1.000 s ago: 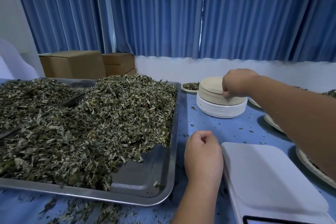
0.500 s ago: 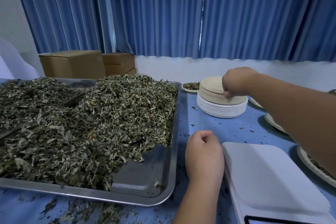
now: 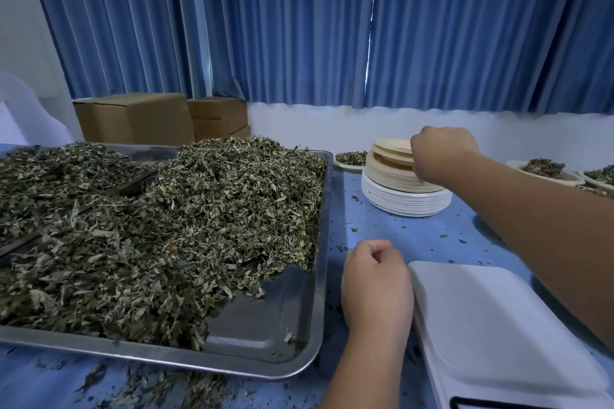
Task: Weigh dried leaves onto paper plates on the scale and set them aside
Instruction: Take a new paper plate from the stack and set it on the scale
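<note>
At nine o'clock a large rectangular stainless-steel tray (image 3: 265,325) lies on the blue speckled table (image 3: 415,232), heaped with grey-green dried leaves (image 3: 186,229). At six o'clock the left hand (image 3: 377,292) rests on the table between tray and scale, fingers clenched into a fist with nothing seen in it. At one o'clock stands a round stack of tan and white paper plates (image 3: 398,189). The right hand (image 3: 442,153) pinches the tan top plate (image 3: 392,147), whose far edge is tilted up off the stack. At four o'clock sits the flat white plastic scale (image 3: 491,325), its platform bare. At three o'clock lie leaf-filled paper plates (image 3: 545,169).
</note>
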